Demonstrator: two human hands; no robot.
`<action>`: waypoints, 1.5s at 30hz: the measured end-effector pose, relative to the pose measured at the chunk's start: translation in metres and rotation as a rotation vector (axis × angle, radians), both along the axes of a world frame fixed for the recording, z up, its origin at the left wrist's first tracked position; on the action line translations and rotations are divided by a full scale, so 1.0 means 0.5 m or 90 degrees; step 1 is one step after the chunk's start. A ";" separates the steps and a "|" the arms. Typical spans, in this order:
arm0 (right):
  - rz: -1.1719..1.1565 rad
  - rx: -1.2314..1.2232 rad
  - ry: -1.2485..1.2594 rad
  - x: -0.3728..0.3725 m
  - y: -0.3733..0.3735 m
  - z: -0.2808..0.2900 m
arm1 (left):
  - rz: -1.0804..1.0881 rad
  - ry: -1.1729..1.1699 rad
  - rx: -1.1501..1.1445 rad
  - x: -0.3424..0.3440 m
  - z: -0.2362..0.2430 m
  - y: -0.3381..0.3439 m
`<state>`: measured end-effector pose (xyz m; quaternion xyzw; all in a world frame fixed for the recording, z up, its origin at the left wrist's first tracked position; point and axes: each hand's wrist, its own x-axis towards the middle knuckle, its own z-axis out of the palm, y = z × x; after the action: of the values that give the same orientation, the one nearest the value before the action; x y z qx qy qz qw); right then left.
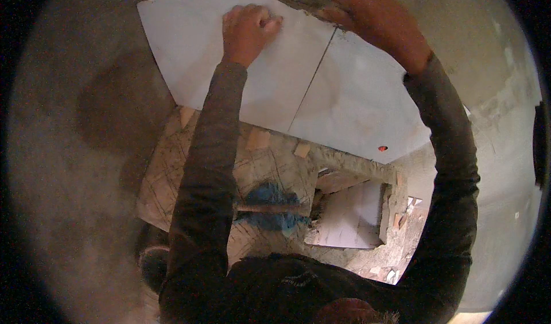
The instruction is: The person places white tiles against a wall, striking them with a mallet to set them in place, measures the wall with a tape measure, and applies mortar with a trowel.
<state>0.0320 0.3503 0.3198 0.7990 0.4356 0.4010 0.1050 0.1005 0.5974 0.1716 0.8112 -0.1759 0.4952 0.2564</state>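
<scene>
Two large white tiles, a left tile (189,54) and a right tile (367,94), lie side by side against a grey surface. A thin dark joint runs between them. My left hand (247,34) is closed in a fist and rests on the left tile near its far edge, with nothing showing in it. At the far rim, near the top of the joint, is my right hand (379,23), bent inward over a rough, mortar-like edge. Its fingers are in shadow and partly hidden. The right tile has a small round hole (383,148) with something red in it.
Small tan wedges (258,139) sit along the tiles' near edge. Nearer, a scored, rough surface (166,180) carries a blue round patch (270,206) with a bar across it. To its right is a square recess (350,215). Rubble-like pieces (393,275) lie at lower right.
</scene>
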 end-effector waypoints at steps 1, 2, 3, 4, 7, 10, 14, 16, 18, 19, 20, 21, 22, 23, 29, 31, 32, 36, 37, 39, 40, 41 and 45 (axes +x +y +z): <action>0.036 0.009 0.014 0.003 0.026 0.006 | 0.002 0.001 0.004 -0.002 -0.001 0.007; -0.065 -0.008 0.082 -0.001 0.049 0.021 | 0.004 0.002 0.008 -0.004 -0.003 0.014; -0.163 -0.026 0.149 -0.009 0.077 0.049 | 0.009 0.001 0.011 -0.004 -0.004 0.019; -0.262 -0.046 0.214 -0.016 0.093 0.071 | -0.004 -0.001 0.003 -0.003 -0.004 0.018; -0.077 0.140 0.174 -0.060 0.060 0.093 | -0.028 -0.008 -0.018 -0.006 -0.003 0.012; -0.092 0.048 -0.093 -0.054 -0.024 0.088 | -0.027 -0.014 -0.009 -0.011 0.000 0.000; -0.130 0.059 0.025 -0.033 -0.027 0.004 | -0.031 -0.028 -0.007 -0.003 -0.004 0.005; -0.118 0.062 0.068 -0.015 0.007 -0.014 | -0.033 -0.020 -0.010 -0.003 -0.005 0.003; -0.072 0.036 0.043 0.006 0.018 0.010 | -0.028 0.007 -0.013 -0.005 -0.003 0.004; -0.048 0.023 0.030 0.009 0.026 0.020 | -0.023 0.007 -0.011 -0.006 -0.001 0.005; -0.074 0.025 0.053 0.007 0.034 0.020 | -0.020 0.006 -0.009 -0.007 0.001 0.003; -0.099 0.024 0.076 0.001 0.049 0.018 | -0.015 0.007 -0.009 -0.008 0.001 0.003; -0.124 0.023 0.100 -0.002 0.062 0.016 | -0.012 0.009 -0.006 -0.008 0.002 0.004; -0.114 0.011 0.083 0.002 0.070 0.011 | -0.009 0.012 -0.003 -0.009 0.003 0.003; -0.174 0.016 0.118 -0.043 0.076 0.068 | -0.021 0.043 0.013 -0.010 0.003 0.022; -0.059 0.059 -0.052 -0.080 -0.005 0.080 | -0.022 0.038 0.005 -0.011 0.002 0.007; -0.095 0.060 -0.037 -0.088 -0.047 0.080 | -0.020 0.029 -0.002 -0.010 0.001 0.002; -0.139 0.096 0.029 -0.080 -0.123 0.004 | -0.013 -0.017 0.005 -0.003 -0.002 0.006; -0.134 0.110 0.045 -0.083 -0.131 -0.012 | -0.024 -0.020 -0.004 0.000 -0.005 0.004; -0.146 0.085 0.047 -0.083 -0.130 -0.009 | -0.039 -0.029 -0.017 0.001 -0.005 0.008; -0.148 0.074 0.047 -0.082 -0.122 -0.005 | -0.034 -0.022 -0.014 0.000 -0.004 0.008; -0.159 0.069 0.071 -0.082 -0.117 0.000 | -0.029 -0.014 -0.012 -0.003 -0.003 0.008; -0.153 0.040 0.107 -0.038 -0.101 -0.012 | -0.017 -0.016 -0.004 -0.003 0.000 0.004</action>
<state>0.0131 0.2995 0.3140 0.8791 0.3309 0.3308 0.0905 0.0989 0.5992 0.1714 0.8018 -0.1880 0.5023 0.2636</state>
